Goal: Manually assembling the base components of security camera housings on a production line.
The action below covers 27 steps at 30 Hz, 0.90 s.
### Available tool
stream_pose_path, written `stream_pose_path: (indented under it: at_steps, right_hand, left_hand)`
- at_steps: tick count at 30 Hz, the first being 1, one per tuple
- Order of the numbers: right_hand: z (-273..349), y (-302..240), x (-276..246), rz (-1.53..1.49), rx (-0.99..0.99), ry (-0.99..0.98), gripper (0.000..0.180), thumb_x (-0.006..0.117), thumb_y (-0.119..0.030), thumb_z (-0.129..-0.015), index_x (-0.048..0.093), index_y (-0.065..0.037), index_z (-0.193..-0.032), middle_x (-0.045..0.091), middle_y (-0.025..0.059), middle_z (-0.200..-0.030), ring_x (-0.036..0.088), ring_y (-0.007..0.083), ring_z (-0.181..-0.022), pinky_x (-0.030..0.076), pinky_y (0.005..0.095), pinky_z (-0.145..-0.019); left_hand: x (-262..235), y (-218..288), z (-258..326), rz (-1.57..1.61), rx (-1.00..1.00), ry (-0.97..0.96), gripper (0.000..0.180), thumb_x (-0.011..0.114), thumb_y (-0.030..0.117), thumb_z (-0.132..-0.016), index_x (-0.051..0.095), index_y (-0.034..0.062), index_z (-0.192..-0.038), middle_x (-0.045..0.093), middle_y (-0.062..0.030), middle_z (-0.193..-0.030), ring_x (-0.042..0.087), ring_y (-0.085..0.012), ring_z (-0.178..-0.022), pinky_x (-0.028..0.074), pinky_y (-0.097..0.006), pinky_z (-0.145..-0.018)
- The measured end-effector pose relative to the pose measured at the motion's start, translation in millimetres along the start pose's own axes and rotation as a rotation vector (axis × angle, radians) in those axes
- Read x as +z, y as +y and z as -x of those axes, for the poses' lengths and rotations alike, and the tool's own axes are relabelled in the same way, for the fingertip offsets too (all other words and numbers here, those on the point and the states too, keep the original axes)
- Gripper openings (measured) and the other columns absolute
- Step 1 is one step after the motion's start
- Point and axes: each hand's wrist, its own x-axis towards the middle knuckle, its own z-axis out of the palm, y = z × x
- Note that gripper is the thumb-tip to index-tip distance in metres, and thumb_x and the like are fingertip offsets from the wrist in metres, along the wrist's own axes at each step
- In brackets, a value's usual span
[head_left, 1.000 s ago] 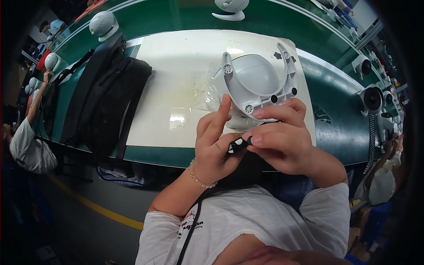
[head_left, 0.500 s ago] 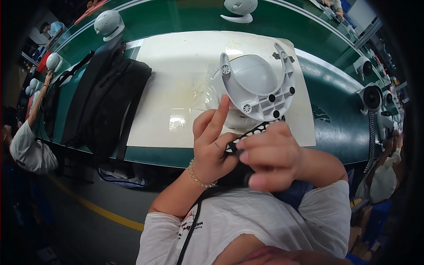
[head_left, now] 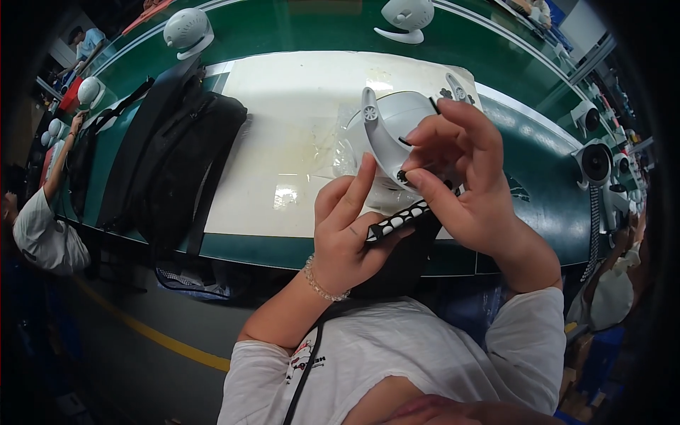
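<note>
A white rounded fan [head_left: 397, 106] lies on the sheet, its curved stand [head_left: 377, 138] turned underside up. My left hand [head_left: 343, 219], index finger stretched out, grips a card of round black pads [head_left: 404, 218] with white gaps, held edge-on below the stand. My right hand [head_left: 467, 170] is curled over the stand. Its thumb tip presses a small black pad [head_left: 401, 176] at a round recess in the stand. Dark spots show at two other fingertips of that hand, apart from the stand; I cannot make out what they are. The hand hides the stand's right part.
A cream sheet [head_left: 262, 142] covers part of the green table [head_left: 304, 249]. Black bags [head_left: 180, 156] lie to the left. More white fans [head_left: 407, 18] stand at the back, and one with a black front [head_left: 593, 161] stands at the right. Other people sit at both sides.
My right hand has moved up and away from the card to the stand, its thumb now at the recess. The left hand keeps the card, shifted slightly.
</note>
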Motion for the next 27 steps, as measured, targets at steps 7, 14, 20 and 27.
stream_pose_path:
  at_steps: [7,14,20,27]
  right_hand:
    - [2.0,4.7,1.3,0.039,-0.051,-0.010,0.064,0.053,0.011,-0.076,0.023,-0.010,-0.127,0.048,0.0119,-0.105,0.057,0.0155,-0.084,0.047,0.0256,-0.070]
    - [2.5,-8.8,-1.2,0.580,-0.518,-0.094,0.033,0.062,-0.004,-0.067,0.050,-0.005,-0.098,0.058,0.0151,-0.098,0.058,0.0216,-0.072,0.044,0.0315,-0.056]
    - [-18.6,-3.5,-14.6,0.319,-0.207,-0.049,0.066,0.056,0.008,-0.073,0.021,-0.004,-0.128,0.055,0.0109,-0.091,0.055,0.0197,-0.086,0.040,0.0350,-0.086]
    - [-51.4,6.7,-1.7,0.037,0.039,0.010,0.059,0.054,0.002,-0.077,0.025,-0.005,-0.128,0.052,0.0065,-0.084,0.052,0.0188,-0.095,0.034,0.0344,-0.092]
  left_hand:
    - [0.2,-0.9,1.5,0.013,-0.005,-0.006,0.028,0.076,0.015,-0.055,0.057,0.0025,-0.071,0.041,-0.0204,-0.129,0.048,-0.0282,-0.092,0.039,-0.032,-0.081]
    - [-1.6,-0.3,3.3,-0.057,-0.016,-0.045,0.027,0.075,0.015,-0.055,0.059,0.0035,-0.073,0.041,-0.0197,-0.129,0.049,-0.0273,-0.091,0.038,-0.031,-0.080]
    - [3.6,-1.3,1.9,0.019,0.000,0.023,0.026,0.075,0.015,-0.055,0.056,0.0027,-0.068,0.041,-0.0199,-0.129,0.049,-0.0271,-0.091,0.038,-0.031,-0.080]
    - [1.1,1.4,0.4,0.004,-0.029,-0.015,0.025,0.075,0.015,-0.055,0.055,0.0027,-0.066,0.041,-0.0183,-0.129,0.049,-0.0265,-0.091,0.038,-0.031,-0.080]
